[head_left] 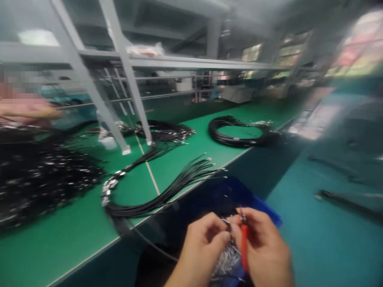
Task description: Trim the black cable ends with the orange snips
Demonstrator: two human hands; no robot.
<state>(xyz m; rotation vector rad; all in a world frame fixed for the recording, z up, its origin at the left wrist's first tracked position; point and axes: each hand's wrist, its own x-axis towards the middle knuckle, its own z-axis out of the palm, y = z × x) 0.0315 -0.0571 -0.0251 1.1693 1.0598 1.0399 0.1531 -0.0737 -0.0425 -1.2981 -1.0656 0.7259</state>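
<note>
My right hand (267,243) is closed around red-handled cutting pliers (244,247), whose small metal jaws point up between the fingers. Close beside it, my left hand (203,245) pinches a thin black cable (229,228), mostly hidden by the fingertips. Both hands hover over a blue bin (267,209) that holds many small whitish pieces (229,261). On the green table at the left, a bundle of black cables (149,209) lies in a curve. Its loose ends fan out toward the bin, and silvery parts (110,185) sit around its bend.
A coil of black cables (223,137) rests farther along the green table (167,161), with another bundle (167,131) near the shelf posts (128,71). At the left is a large heap of dark cables (50,175), with a blurred person (26,107) behind it.
</note>
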